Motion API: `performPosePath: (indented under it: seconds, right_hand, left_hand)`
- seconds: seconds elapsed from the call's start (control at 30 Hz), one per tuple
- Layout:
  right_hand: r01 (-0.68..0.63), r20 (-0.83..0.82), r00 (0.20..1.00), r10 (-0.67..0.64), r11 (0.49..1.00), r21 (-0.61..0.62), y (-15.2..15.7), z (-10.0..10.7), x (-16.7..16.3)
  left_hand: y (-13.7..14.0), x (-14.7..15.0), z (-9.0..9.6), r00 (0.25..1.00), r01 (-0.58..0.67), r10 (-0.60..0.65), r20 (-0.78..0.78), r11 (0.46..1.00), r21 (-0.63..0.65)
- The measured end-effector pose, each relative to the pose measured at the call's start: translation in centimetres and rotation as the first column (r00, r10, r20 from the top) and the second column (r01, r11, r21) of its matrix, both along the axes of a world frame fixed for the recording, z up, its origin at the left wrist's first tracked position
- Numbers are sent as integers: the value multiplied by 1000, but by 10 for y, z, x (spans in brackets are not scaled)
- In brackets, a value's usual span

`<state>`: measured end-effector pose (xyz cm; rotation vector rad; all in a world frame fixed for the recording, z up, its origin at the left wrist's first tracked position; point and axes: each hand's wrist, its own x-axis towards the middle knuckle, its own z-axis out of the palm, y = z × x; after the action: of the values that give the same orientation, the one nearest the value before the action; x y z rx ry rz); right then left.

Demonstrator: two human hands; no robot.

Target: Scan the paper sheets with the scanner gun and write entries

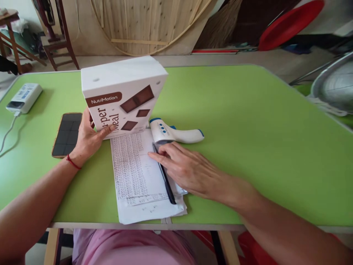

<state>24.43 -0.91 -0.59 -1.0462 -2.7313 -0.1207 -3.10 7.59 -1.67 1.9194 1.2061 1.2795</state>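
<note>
My left grip (89, 138) is closed on the box (129, 106), thumb pressed flat on its printed front near the lower edge and the other fingers mostly hidden behind its left side. The box is upright at a slant, its white top towards the back of the green table (234, 154), at the far end of the papers (132, 165); whether its bottom rests on them or is just off them, I cannot tell. The front reads NutriMotion, with brown shapes beside the lettering.

My right grip (187, 167) is over the right edge of the papers, palm down, one finger stretched left across the pen (167, 184) and the others curled. I cannot tell whether anything is pinched there, since the underside is hidden. The pen lies slantwise on the papers, its lower end towards me. Dense handwriting covers the left part of the top sheet.

Just beyond my right knuckles lies the thermometer (175, 134), white with blue trim, its handle pointing right. The phone (67, 134) lies dark-screened beside my left wrist, which wears a red cord (73, 162). Farther left, a white charger (24, 97) sits on the table with a cable (11, 127) plugged in.
</note>
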Motion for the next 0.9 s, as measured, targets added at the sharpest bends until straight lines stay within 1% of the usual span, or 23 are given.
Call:
performPosePath:
  seconds: [0.07,0.17,0.2,0.27,0.33,0.37,0.43,0.53,0.6,0.67,0.7,0.73,0.77,0.8,0.83,0.87,0.9]
  right_hand:
    - [-5,-11,1000,4,999,-53,0,4,1]
    - [0,-64,998,-3,999,-42,-2,8,0]
    - [-20,-93,995,18,999,-27,-4,9,-1]
    - [-116,-137,984,111,993,-26,-9,8,-5]
    - [-205,-137,971,194,976,-74,-13,6,-10]
    - [-228,-125,969,215,969,-100,-14,5,-13]
    - [-229,-98,971,217,965,-126,-16,1,-17]
    - [-207,-102,975,197,973,-99,-15,-2,-22]
    - [-226,-168,962,213,972,-65,-12,-2,-21]
    - [-275,-313,917,247,960,-46,-7,-1,-16]
    - [-267,-391,891,231,963,-39,-3,-1,-11]
    - [-218,-454,872,180,975,-32,3,-1,-4]
    - [-111,-486,870,81,993,-33,10,-1,3]
    - [57,-487,872,-52,998,-5,17,-3,10]
    - [234,-461,866,-194,972,30,24,-4,17]
    - [373,-415,851,-321,927,48,31,-7,22]
    - [437,-348,849,-398,899,36,37,-9,27]
  left_hand:
    - [-1,0,2,993,-27,29,111,999,-22]
    - [-4,2,7,983,-70,70,172,998,-3]
    - [-5,2,8,981,-72,70,183,997,5]
    - [-8,3,12,977,-57,54,207,998,12]
    - [-13,4,15,976,-48,47,214,999,0]
    - [-15,5,17,976,-47,50,212,999,-18]
    - [-21,7,19,975,-37,52,217,997,-71]
    - [-28,12,22,969,9,28,244,989,-150]
    - [-32,13,23,969,23,22,244,983,-182]
    - [-34,13,22,970,36,16,242,978,-207]
    - [-34,13,22,970,49,6,244,975,-219]
    - [-34,12,21,969,65,-7,246,971,-229]
    - [-33,11,20,970,77,-19,242,969,-235]
    - [-33,10,20,972,85,-29,232,968,-238]
    - [-32,9,20,976,88,-36,215,967,-237]
    - [-32,9,20,981,85,-41,190,969,-230]
    - [-32,9,20,986,77,-43,160,973,-216]
